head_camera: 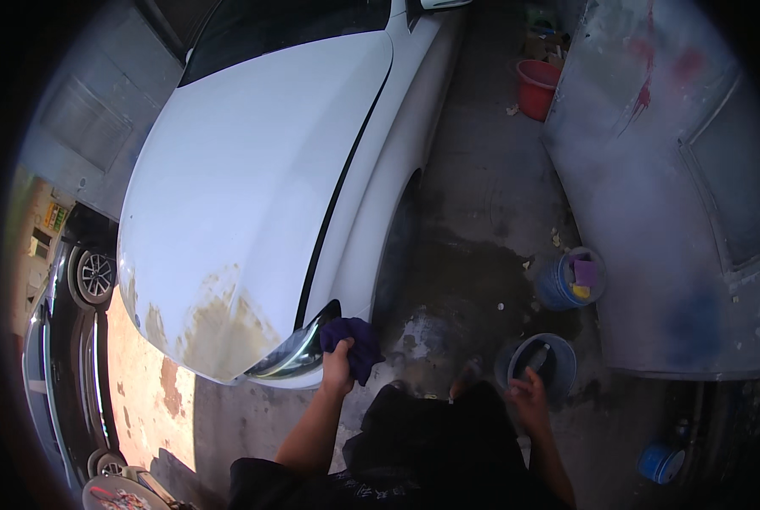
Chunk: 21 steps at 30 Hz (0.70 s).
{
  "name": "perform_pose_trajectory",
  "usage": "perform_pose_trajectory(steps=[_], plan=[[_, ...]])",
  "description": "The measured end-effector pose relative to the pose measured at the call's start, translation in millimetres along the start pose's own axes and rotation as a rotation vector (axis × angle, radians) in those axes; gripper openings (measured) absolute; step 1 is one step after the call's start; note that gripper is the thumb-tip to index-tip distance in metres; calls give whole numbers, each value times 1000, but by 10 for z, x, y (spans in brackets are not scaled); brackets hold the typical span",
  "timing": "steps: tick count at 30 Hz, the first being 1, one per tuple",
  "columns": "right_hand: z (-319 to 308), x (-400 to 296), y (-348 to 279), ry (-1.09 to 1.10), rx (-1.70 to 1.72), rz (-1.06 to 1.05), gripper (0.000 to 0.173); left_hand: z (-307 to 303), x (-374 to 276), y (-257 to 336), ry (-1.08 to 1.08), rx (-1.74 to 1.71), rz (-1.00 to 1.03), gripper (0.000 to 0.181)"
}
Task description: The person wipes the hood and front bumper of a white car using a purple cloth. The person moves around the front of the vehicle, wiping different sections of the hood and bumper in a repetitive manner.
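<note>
My left hand [338, 368] grips a dark purple cloth [353, 347] at the outer end of a car headlight [297, 349]. Whether the cloth touches the lamp cannot be told. The white car hood [252, 172] stretches away beyond it, with a dull, yellowish-grey sanded-looking patch [224, 325] at its front corner. On the other side, my right hand [530, 398] hangs with its fingers apart and nothing in them. It appears above the near rim of a bucket [570, 370] on the floor, which holds dark liquid and a pale object.
A blue bucket [552, 284] carries a purple piece and a yellow piece on top. Farther back stands a red bucket [536, 89]. A paint-stained panel [648, 191] lines the right side. A blue can [660, 464] lies lower right; a dark car [77, 319] is at left. The floor looks wet.
</note>
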State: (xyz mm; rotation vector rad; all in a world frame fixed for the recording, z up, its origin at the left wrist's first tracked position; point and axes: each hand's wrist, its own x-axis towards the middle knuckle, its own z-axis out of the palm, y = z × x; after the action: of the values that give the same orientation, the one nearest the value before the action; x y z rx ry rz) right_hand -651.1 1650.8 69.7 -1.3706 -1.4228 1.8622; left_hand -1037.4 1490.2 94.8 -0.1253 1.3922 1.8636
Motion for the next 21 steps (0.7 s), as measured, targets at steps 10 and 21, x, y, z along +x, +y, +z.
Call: perform_pose_trajectory(steps=[10, 21], plan=[[-1001, 1384, -644, -6, -101, 46, 65, -333, -87, -432, 697, 1, 360, 34], [-237, 2821, -1425, -359, -391, 55, 69, 23, 1771, -626, 1524, 805, 583, 77]])
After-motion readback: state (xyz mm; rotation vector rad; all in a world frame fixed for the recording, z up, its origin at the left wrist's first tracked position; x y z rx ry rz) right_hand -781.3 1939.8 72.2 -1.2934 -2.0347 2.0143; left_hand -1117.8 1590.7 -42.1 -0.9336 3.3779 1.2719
